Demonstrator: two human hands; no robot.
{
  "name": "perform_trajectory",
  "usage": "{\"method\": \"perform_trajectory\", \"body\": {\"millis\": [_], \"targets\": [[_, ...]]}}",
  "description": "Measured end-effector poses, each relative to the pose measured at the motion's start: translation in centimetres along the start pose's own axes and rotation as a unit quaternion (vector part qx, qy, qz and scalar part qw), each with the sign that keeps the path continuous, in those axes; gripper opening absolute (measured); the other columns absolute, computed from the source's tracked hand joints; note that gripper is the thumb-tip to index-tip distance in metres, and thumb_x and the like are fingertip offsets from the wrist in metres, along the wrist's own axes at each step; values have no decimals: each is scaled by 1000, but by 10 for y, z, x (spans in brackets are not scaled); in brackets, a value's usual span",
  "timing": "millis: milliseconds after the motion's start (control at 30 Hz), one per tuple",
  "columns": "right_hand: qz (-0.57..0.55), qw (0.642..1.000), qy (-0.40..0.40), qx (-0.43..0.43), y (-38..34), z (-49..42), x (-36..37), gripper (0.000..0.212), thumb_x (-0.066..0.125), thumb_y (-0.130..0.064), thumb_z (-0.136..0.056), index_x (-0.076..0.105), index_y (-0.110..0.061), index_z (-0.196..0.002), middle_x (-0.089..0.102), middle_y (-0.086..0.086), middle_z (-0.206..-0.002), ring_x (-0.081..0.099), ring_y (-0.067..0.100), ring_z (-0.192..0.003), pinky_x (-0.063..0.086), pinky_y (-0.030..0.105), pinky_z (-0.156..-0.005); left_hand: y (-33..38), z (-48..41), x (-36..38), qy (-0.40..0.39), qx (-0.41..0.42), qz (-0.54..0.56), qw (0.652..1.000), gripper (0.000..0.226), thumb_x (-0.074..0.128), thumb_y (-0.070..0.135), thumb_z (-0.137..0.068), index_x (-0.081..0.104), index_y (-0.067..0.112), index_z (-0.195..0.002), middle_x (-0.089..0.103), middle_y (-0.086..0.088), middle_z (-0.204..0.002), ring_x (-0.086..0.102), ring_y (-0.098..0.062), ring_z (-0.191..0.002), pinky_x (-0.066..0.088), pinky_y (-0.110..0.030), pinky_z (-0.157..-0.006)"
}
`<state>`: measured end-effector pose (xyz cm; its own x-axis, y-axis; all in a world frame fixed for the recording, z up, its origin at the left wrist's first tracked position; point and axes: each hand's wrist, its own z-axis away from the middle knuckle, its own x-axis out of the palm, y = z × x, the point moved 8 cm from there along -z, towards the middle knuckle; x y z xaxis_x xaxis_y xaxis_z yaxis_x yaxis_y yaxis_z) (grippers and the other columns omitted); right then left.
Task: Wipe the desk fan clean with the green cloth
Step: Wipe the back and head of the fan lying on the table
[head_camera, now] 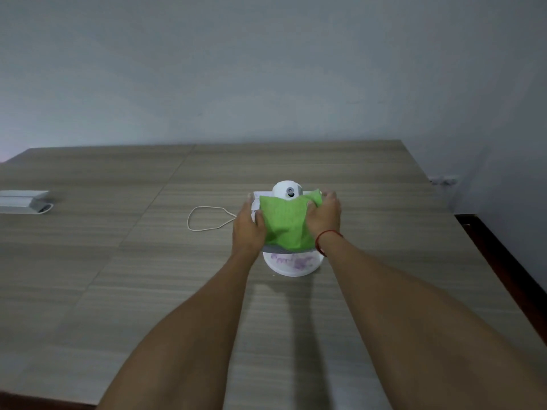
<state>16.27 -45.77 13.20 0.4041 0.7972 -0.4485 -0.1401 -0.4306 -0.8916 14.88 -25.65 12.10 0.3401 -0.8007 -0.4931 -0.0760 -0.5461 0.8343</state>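
A small white desk fan (pixel 288 189) stands in the middle of the wooden table, on a round white base (pixel 291 266) with faint purple writing. The green cloth (pixel 284 221) is draped over the fan's front and hides most of it. My left hand (pixel 248 229) grips the fan's left side, thumb on the cloth's edge. My right hand (pixel 324 214) presses on the cloth at the fan's right side, fingers curled over the top corner. A red string circles my right wrist.
A white cord (pixel 204 218) loops on the table (pixel 118 291) left of the fan. A white box (pixel 25 201) lies at the far left edge. The table's right edge drops off near a wall with a socket strip (pixel 444 181).
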Motion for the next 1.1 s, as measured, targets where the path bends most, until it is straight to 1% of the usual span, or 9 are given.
{"method": "perform_trajectory", "body": {"millis": [133,233,333,400,567,667,800,967,1100], "targets": [[156,964,-45,-211,-27,21,28,56,48,-39,-89,42,-11,-137,34,11,-152,28,28,-142,23,46,-115,-21,3,9,-6,-92,67,993,46,32,17,-103,35,4,-146,38,-11,-153,34,-21,-143,23,-22,-113],[222,929,-114,-273,-22,35,57,57,46,-46,-90,44,-17,-139,30,7,-156,21,28,-146,14,46,-116,-34,2,11,21,-102,116,988,44,39,21,-101,46,2,-140,49,-11,-145,43,-23,-137,29,-22,-109],[200,936,-92,-276,-19,32,55,50,36,-38,-92,53,-16,-134,36,6,-154,26,29,-145,16,44,-114,-42,0,12,17,-89,150,984,35,48,24,-96,68,0,-113,70,-11,-106,64,-22,-102,49,-31,-90],[180,937,-89,-284,-21,29,51,41,37,-27,-97,57,-12,-129,43,7,-149,30,29,-143,19,42,-114,-40,-2,13,-2,-73,147,986,30,49,19,-97,71,-1,-102,67,-6,-88,58,-13,-83,45,-24,-74],[69,962,-72,-255,-17,22,37,31,40,-10,-99,59,0,-121,57,13,-136,40,28,-138,28,37,-114,-34,-15,11,9,-35,51,998,35,50,23,-91,71,-3,-100,72,-25,-94,67,-35,-89,51,-38,-80],[51,970,-30,-236,-8,18,29,31,37,-14,-98,60,-5,-119,62,14,-125,54,31,-120,38,32,-99,-28,-21,8,9,-13,26,1000,39,47,24,-88,70,-7,-84,67,-31,-81,57,-29,-69,44,-34,-67],[-38,993,16,-109,29,10,14,31,34,-15,-99,58,-8,-116,64,13,-116,59,30,-108,39,26,-82,-38,-17,4,8,-37,36,999,29,51,17,-94,73,1,-103,73,-18,-94,59,-20,-82,38,-24,-70],[55,996,-29,-66,30,15,31,70,42,-62,-81,43,-21,-137,37,14,-149,30,31,-140,25,45,-117,-36,-16,11,24,-67,46,996,31,47,18,-96,71,4,-112,73,-15,-109,64,-31,-105,49,-36,-91],[105,988,25,-106,16,22,36,63,36,-50,-83,53,-16,-133,42,19,-146,33,37,-138,22,47,-118,-42,-14,12,29,-82,44,995,33,45,19,-96,70,7,-115,71,-15,-112,63,-34,-108,49,-44,-95]]}}
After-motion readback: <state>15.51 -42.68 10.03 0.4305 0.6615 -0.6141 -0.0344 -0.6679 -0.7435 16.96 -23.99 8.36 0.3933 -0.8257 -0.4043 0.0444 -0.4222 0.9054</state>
